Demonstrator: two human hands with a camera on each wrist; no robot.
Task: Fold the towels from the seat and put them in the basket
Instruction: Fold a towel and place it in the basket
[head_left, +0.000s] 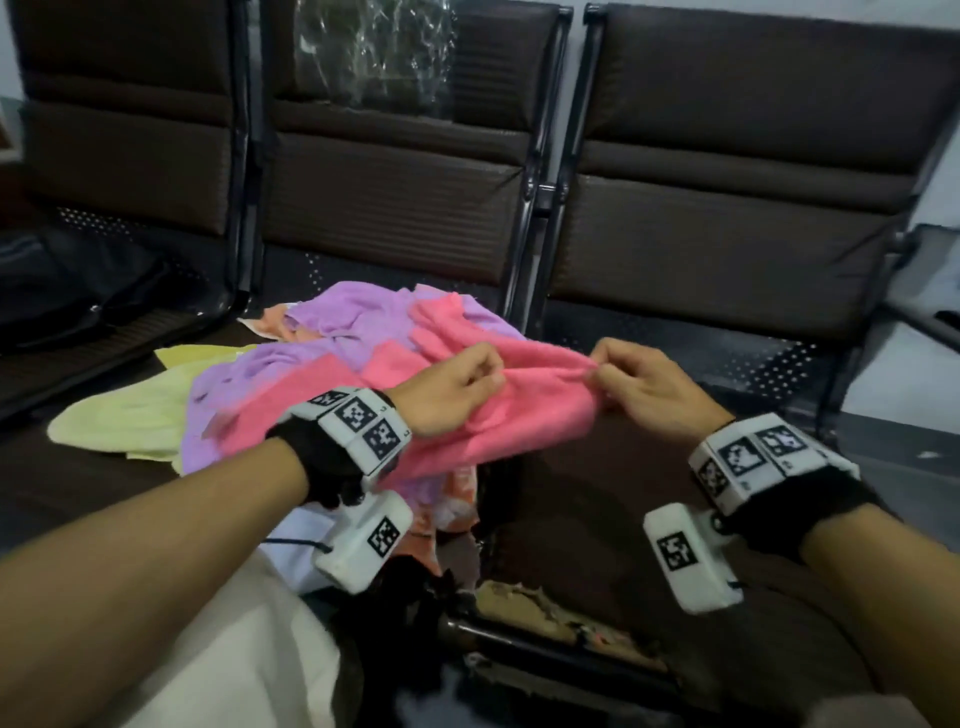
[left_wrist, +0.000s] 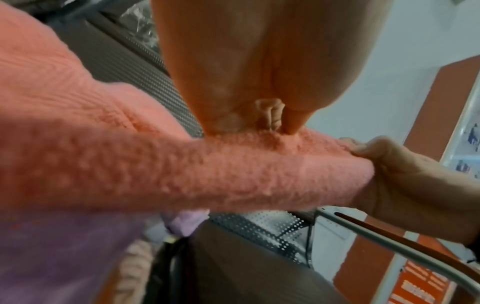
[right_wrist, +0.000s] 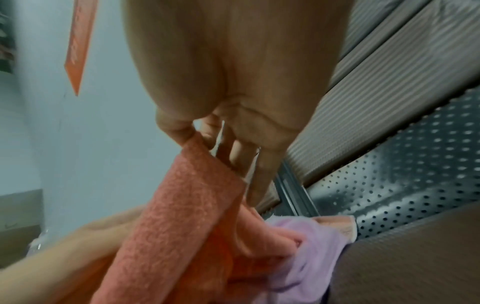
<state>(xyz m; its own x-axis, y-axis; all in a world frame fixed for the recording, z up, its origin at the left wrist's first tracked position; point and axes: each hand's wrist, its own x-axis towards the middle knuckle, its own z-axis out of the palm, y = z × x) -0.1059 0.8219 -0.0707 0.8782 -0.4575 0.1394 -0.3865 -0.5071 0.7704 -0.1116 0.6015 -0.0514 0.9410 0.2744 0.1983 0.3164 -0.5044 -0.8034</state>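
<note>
A pink towel (head_left: 524, 410) is lifted off a heap of towels on the brown seat (head_left: 597, 499). My left hand (head_left: 483, 376) pinches its top edge, and my right hand (head_left: 602, 371) pinches the same edge a short way to the right. The left wrist view shows the pink towel (left_wrist: 207, 174) stretched between both hands, and the right wrist view shows the pink towel (right_wrist: 182, 205) hanging from my fingertips (right_wrist: 179, 131). Under it lie a purple towel (head_left: 353, 317), a yellow towel (head_left: 124, 415) and an orange towel (head_left: 457, 499). No basket is in view.
Dark brown padded chair backs (head_left: 727, 218) stand behind the heap, with perforated metal seat parts (head_left: 727, 348). A black bag (head_left: 78, 291) lies on the left seat. The seat's front edge (head_left: 524, 608) is torn. A white cloth (head_left: 249, 649) covers my lap.
</note>
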